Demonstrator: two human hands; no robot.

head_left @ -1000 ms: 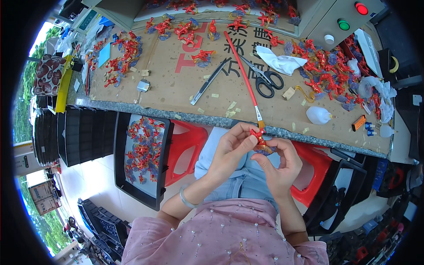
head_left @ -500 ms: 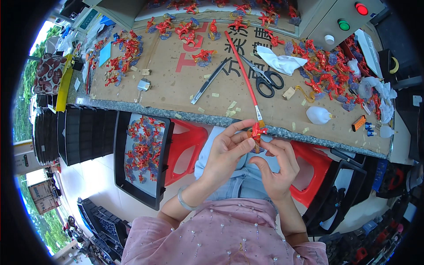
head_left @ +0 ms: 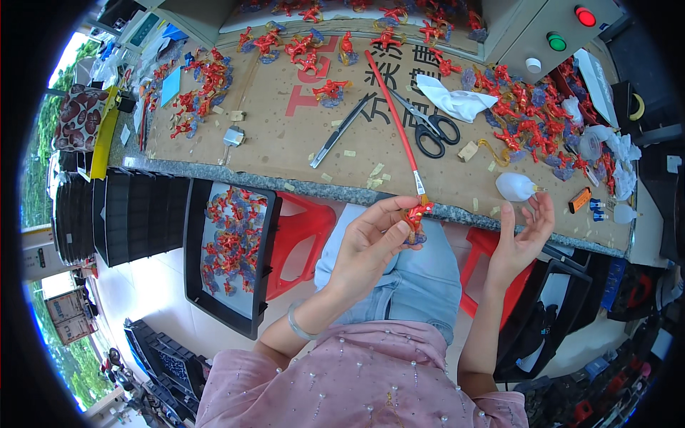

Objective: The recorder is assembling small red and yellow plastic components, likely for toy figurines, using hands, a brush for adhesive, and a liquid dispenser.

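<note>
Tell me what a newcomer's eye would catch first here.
Probably the cluster of red figures on the right of the bench, with more in the black tray at lower left. The left hand holds one figure at the bench's near edge; the right hand is open beside the white bottle. A red button and a green button stand out at top right.

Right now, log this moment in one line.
left hand: holds red figurine | right hand: open, near white squeeze bottle, contact unclear | red-handled paintbrush, black-handled scissors: on cardboard
</note>
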